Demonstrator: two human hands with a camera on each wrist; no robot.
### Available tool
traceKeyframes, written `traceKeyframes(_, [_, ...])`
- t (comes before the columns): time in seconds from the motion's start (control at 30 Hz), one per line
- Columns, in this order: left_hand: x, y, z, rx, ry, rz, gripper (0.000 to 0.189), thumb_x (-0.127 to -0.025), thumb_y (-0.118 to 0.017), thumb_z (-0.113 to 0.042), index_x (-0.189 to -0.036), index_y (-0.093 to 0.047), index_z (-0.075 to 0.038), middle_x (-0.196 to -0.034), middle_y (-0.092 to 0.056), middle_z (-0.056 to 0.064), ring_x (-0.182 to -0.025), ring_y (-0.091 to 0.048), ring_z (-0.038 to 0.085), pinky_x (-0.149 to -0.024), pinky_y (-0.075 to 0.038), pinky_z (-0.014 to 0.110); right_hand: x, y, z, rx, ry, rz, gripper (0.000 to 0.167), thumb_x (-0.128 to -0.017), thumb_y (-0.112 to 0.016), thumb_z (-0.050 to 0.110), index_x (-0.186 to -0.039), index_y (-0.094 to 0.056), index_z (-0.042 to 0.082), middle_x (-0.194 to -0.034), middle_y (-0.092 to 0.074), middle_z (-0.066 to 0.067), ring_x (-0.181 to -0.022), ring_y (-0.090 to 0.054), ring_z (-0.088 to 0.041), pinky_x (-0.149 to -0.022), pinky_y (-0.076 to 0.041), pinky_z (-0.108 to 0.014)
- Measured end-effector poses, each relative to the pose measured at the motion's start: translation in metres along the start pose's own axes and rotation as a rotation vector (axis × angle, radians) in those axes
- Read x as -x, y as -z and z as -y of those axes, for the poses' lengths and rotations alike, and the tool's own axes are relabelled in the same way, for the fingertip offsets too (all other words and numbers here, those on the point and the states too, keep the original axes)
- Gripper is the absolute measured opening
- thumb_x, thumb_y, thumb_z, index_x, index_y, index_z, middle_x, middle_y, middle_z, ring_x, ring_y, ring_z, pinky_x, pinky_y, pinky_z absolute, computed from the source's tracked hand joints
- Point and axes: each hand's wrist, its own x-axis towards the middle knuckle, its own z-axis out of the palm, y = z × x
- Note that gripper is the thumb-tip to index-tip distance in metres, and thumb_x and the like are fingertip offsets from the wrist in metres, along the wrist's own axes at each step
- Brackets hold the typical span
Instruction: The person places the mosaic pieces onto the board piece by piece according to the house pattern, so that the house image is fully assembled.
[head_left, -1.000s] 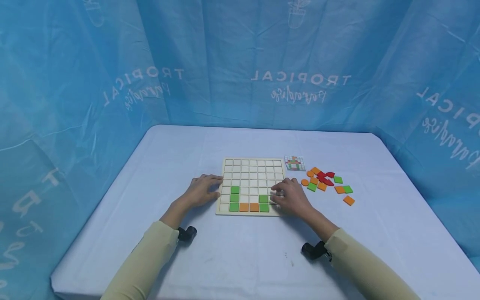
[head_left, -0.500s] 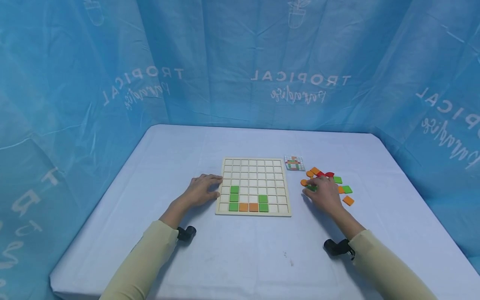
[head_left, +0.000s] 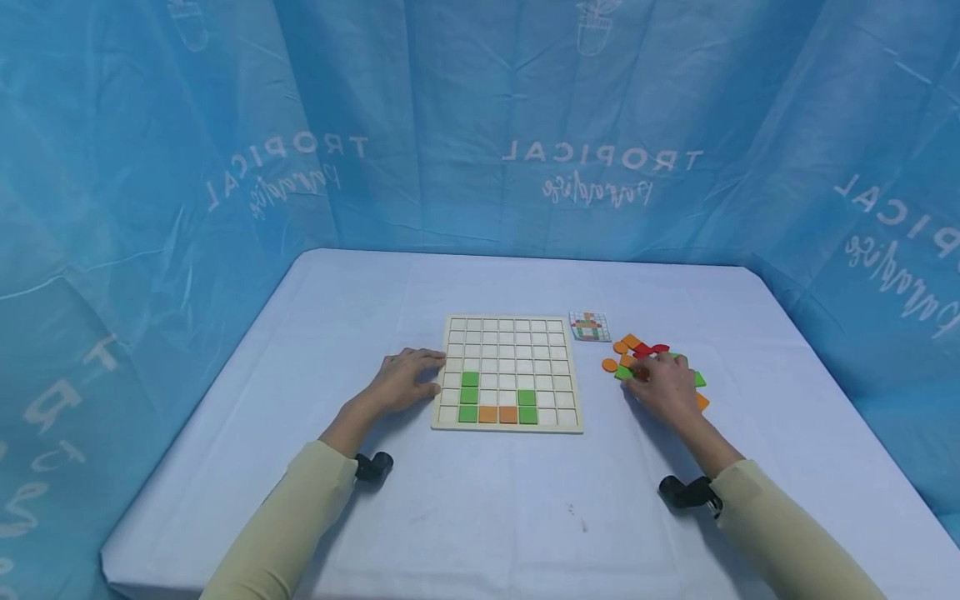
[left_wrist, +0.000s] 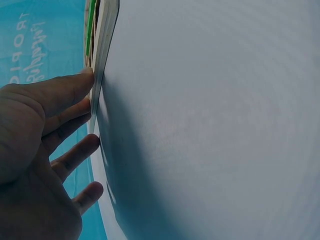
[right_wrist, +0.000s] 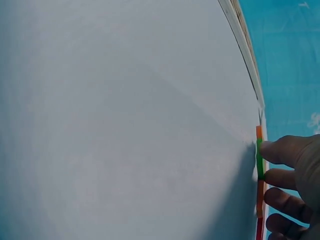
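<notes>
A pale wooden grid board (head_left: 495,342) lies flat on the table. Green tiles (head_left: 468,397) and orange tiles (head_left: 498,414) fill some cells in its lower rows. My left hand (head_left: 405,379) rests its thumb and fingertips against the board's left edge, fingers extended. Right of the board, my right hand (head_left: 663,387) is over a loose pile of orange, green and red pieces, partly covering it. In the right wrist view, its thumb and fingers are spread apart close to a green tile (right_wrist: 260,162); no held piece can be made out.
A small printed pattern card (head_left: 589,326) lies by the board's upper right corner. Orange round pieces (head_left: 610,365) sit at the pile's left side. The white-clothed table (head_left: 480,517) is bordered by a blue curtain (head_left: 480,100).
My right hand has moved right from the board's right side to the loose pieces, then shifted slightly further right over them. The left hand stays at the board's edge.
</notes>
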Motion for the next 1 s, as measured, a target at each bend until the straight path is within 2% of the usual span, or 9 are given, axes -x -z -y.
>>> traceKeyframes(0.27, [0.000, -0.001, 0.000, 0.003, 0.012, 0.000, 0.049, -0.091, -0.067, -0.023, -0.136, -0.055, -0.007, -0.143, -0.048, 0.006, -0.134, -0.036, 0.031, -0.106, -0.024, 0.052, 0.003, 0.000, 0.001, -0.002, 0.030, -0.015, 0.030, -0.079, -0.078, 0.017, -0.102, -0.072, -0.002, -0.090, -0.057, -0.014, -0.094, -0.043, -0.036, -0.076, -0.037, -0.048])
traceKeyframes(0.53, [0.000, -0.001, 0.001, 0.005, 0.009, 0.004, 0.050, -0.091, -0.067, -0.023, -0.136, -0.054, -0.007, -0.143, -0.047, 0.007, -0.135, -0.034, 0.033, -0.107, -0.022, 0.053, 0.007, -0.003, 0.007, 0.035, 0.086, -0.032, 0.028, -0.078, -0.079, 0.016, -0.101, -0.073, 0.002, -0.092, -0.058, -0.014, -0.094, -0.045, -0.035, -0.077, -0.038, -0.050])
traceKeyframes(0.77, [-0.001, -0.001, 0.002, -0.004, 0.007, 0.003, 0.050, -0.091, -0.067, -0.023, -0.137, -0.054, -0.007, -0.143, -0.047, 0.006, -0.133, -0.037, 0.031, -0.106, -0.024, 0.052, 0.010, -0.006, 0.014, -0.025, 0.082, 0.016, 0.030, -0.077, -0.080, 0.017, -0.102, -0.071, 0.003, -0.091, -0.059, -0.013, -0.093, -0.044, -0.033, -0.075, -0.036, -0.046])
traceKeyframes(1.0, [-0.001, 0.000, 0.002, -0.007, 0.004, 0.003, 0.050, -0.091, -0.067, -0.023, -0.136, -0.054, -0.007, -0.143, -0.048, 0.007, -0.133, -0.037, 0.032, -0.106, -0.025, 0.052, 0.009, -0.008, 0.020, -0.006, 0.069, 0.021, 0.036, -0.076, -0.082, 0.018, -0.104, -0.070, -0.002, -0.090, -0.059, -0.012, -0.092, -0.048, -0.032, -0.077, -0.040, -0.046])
